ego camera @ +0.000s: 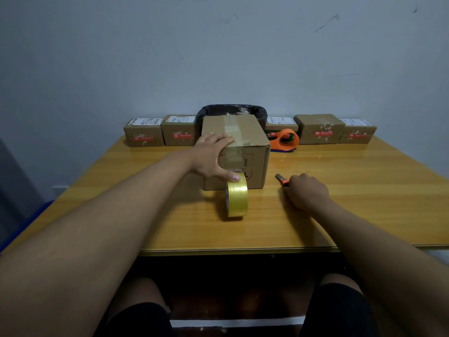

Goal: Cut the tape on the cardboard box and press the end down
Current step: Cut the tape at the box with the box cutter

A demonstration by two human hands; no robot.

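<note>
A cardboard box point(252, 142) stands mid-table with clear tape running over its top and down its near face. A yellowish tape roll point(237, 199) stands on edge against the box's front, its strip still joined to the box. My left hand point(213, 155) lies flat on the box's near left top edge, thumb down on the roll. My right hand point(307, 190) rests on the table to the right of the box, closed around a utility knife point(281, 180) whose orange body and dark tip point toward the box.
Several small labelled parcels point(144, 132) line the back edge of the wooden table point(364, 190). An orange tape dispenser point(285, 139) sits behind the box on the right. A black-lined bin point(232, 111) stands behind the box.
</note>
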